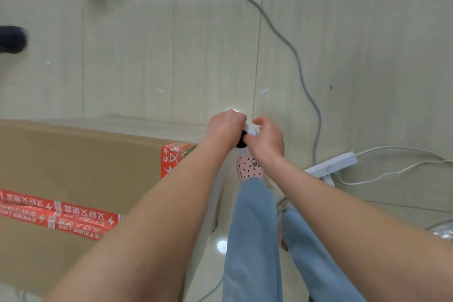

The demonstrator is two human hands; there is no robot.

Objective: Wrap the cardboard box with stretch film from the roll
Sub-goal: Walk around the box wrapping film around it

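Observation:
A large brown cardboard box (81, 167) with red printed tape fills the lower left, its right corner near my arms. My left hand (224, 127) and my right hand (266, 137) meet just past that corner, both gripping the stretch film roll (250, 130). Only a white end and a dark core of the roll show between my fingers. Clear film appears to run down along the box's right side, though it is faint.
Tiled floor all around. A grey cable (301, 73) snakes across the floor on the right. A white power strip (331, 165) with white cords lies right of my hands. My feet and jeans (255, 228) are below. A dark shoe (12, 39) is at far left.

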